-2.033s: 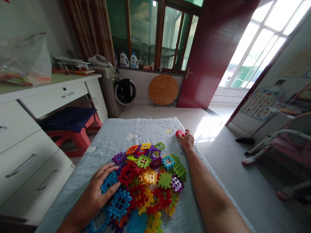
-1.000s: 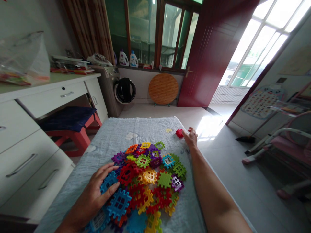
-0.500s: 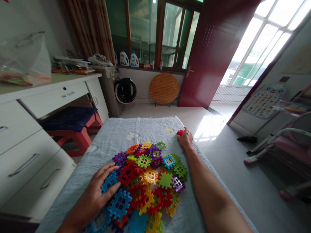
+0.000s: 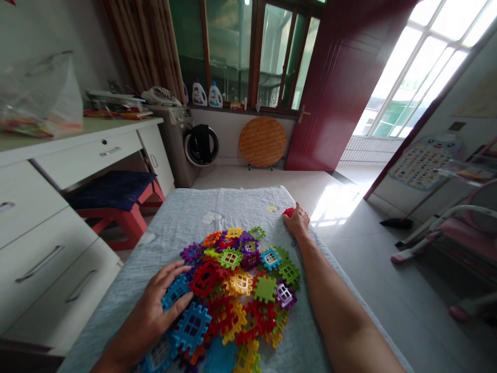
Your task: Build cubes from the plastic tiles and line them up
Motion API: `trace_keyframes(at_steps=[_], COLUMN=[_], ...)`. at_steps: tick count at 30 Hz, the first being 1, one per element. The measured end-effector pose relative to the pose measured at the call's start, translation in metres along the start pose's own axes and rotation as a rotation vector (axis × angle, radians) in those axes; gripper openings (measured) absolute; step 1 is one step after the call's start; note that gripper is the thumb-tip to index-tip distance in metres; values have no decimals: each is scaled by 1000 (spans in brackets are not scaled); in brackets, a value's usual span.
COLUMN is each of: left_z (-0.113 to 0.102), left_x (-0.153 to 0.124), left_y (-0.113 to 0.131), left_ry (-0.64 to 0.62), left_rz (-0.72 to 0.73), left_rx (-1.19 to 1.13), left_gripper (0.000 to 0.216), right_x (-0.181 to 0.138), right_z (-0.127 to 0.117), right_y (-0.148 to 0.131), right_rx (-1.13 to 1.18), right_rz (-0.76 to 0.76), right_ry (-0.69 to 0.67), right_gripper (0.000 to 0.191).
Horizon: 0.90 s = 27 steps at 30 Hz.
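A heap of colourful square interlocking plastic tiles [image 4: 236,285] lies on a pale blue quilt [image 4: 217,212]. My left hand [image 4: 155,311] rests flat with spread fingers on the blue tiles at the heap's left edge. My right arm stretches far forward; my right hand [image 4: 298,220] is closed over a single red tile [image 4: 288,212] near the quilt's far right corner. Most of that tile is hidden by my fingers.
A white desk with drawers [image 4: 50,217] stands on the left, a red stool with a blue cushion [image 4: 116,199] under it. Beyond the quilt are a washing machine [image 4: 190,145], a round wooden tabletop [image 4: 262,141] and a red door [image 4: 341,83]. Tiled floor lies to the right.
My right hand let go of the red tile and lifted a second ago, then came back down onto it. My left hand has stayed on the heap.
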State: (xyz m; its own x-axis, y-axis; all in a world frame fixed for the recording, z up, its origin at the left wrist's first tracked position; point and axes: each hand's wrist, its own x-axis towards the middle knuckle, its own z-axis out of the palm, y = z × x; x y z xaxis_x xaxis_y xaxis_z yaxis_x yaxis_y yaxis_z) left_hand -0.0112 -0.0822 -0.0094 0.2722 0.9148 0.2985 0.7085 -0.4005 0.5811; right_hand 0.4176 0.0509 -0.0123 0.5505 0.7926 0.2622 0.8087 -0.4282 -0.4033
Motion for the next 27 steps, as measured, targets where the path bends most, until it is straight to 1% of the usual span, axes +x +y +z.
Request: trace_keyframes(at_steps=[4,11,14,19,21,24,26,27], left_z=[0,0,0,1,1,1,1,1], left_x=[0,-1,0,0,0,-1,-2,-1], left_y=[0,0,-1,-2,-2,-2,-2,-2], left_ry=[3,11,17,9,5,3,4,5], left_rz=[8,12,11,11,8,2,2,4], left_rx=[-6,-6,5,13,8,1,-3,-4], left_gripper=[47,47,46,46,47,47,47,47], right_x=[-1,0,3,0,1,10,21,26], right_z=[-1,-8,-9,-7,-9,-20,-31,-36], right_y=[-1,-5,-10,-17,-16,-6,2,6], right_rx=[-31,-71,-66,-88,-100,-89,-72,-77], right_rz=[-7,-8,-1,-6,-23,-9,-29,-79], right_ry=[-22,-44,-36,-15,-40,-116,-160,-184], right_gripper=[73,66,66,59,62,69,66,64])
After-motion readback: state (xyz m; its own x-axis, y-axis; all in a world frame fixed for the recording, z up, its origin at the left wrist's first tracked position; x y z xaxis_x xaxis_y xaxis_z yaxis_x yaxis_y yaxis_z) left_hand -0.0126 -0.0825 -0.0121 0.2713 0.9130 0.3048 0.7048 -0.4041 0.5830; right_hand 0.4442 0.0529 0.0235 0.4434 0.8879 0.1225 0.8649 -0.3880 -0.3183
